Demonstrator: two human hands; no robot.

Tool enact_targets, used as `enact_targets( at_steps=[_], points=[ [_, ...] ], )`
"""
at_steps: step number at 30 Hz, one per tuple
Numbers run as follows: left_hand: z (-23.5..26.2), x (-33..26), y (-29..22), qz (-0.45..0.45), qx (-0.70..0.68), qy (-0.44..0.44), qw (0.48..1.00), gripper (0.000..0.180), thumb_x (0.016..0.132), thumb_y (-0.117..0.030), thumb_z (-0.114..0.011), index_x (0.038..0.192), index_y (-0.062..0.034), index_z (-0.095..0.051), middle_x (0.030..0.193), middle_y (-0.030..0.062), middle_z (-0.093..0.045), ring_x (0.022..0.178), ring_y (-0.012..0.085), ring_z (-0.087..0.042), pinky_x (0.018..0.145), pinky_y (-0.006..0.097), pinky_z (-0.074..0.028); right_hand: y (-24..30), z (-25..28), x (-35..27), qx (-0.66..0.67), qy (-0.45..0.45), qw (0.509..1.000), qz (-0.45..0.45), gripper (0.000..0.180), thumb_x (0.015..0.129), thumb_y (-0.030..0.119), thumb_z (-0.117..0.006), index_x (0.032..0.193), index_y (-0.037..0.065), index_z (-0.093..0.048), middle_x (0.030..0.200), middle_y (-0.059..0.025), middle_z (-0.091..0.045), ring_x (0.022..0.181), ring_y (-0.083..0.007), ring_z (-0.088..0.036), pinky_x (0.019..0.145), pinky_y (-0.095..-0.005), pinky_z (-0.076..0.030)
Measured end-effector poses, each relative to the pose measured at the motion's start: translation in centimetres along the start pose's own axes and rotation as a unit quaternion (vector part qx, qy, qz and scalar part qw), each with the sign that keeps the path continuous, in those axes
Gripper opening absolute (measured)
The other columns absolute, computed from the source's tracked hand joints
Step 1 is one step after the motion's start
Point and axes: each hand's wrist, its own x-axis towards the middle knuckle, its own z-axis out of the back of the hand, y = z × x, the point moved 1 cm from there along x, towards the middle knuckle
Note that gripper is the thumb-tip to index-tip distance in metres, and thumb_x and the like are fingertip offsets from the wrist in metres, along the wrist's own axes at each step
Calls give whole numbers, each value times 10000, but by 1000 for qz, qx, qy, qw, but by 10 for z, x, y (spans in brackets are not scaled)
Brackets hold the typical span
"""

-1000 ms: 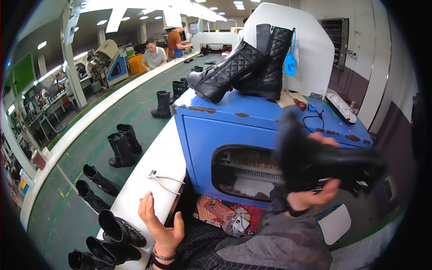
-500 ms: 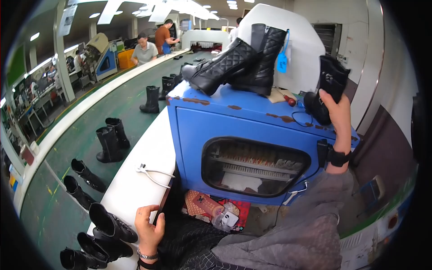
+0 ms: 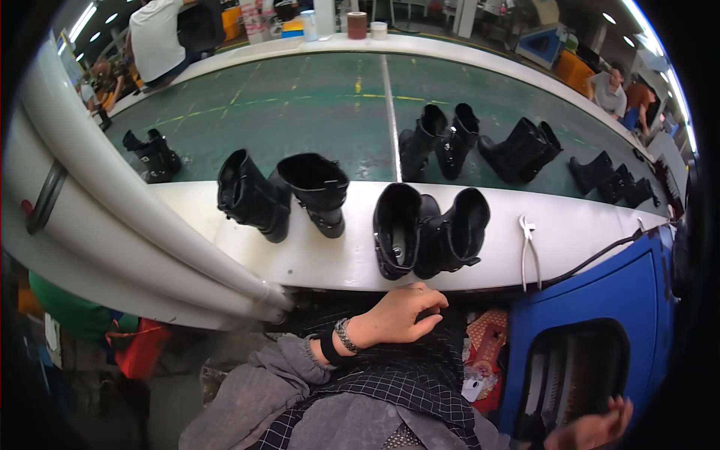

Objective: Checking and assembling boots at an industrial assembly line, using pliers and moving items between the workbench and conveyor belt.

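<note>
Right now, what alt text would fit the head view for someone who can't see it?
A left hand rests empty just below a white ledge holding two pairs of black boots, beside pliers. The right hand hangs open by a blue cabinet; more boots stand on the green belt behind.

On my left hand (image 3: pixel 397 315) nothing is worn, but on the wrist I have a black band (image 3: pixel 328 349) and next to it a silver metal bracelet (image 3: pixel 344 335) made of small links. My sleeve (image 3: pixel 262 375) is grey and a little wrinkled, it ends just behind the band, and below it I wear a dark cloth with a thin white grid pattern (image 3: pixel 405 375). My right hand (image 3: pixel 592 427) is also bare, and only its fingers show at the lower edge.
</note>
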Motion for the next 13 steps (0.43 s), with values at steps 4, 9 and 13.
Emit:
enact_targets(
  at_steps=[4,9,13],
  points=[
    [15,-19,0,17,33,-94,995,149,760,-78,-708,898,-26,-688,757,83,-663,700,220,-639,654,301,-508,31,-126,-41,191,308,888,-283,540,760,42,-614,1280,7,-472,1235,-119,-537,933,-164,-573,728,-261,-495],
    [39,-55,7,113,76,-199,971,209,746,-78,-700,942,-24,-654,752,89,-673,722,233,-656,670,309,-510,85,-227,-96,288,481,804,-198,843,649,78,-737,1400,5,-361,1343,-151,-479,1023,-231,-573,826,-321,-491],
    [41,-52,17,144,56,-230,961,348,754,-99,-706,1080,-32,-603,872,93,-687,791,223,-673,775,311,-529,86,-250,-115,366,518,748,-195,876,710,81,-730,1452,40,-267,1411,-155,-415,1182,-305,-516,913,-411,-464]
  ],
)
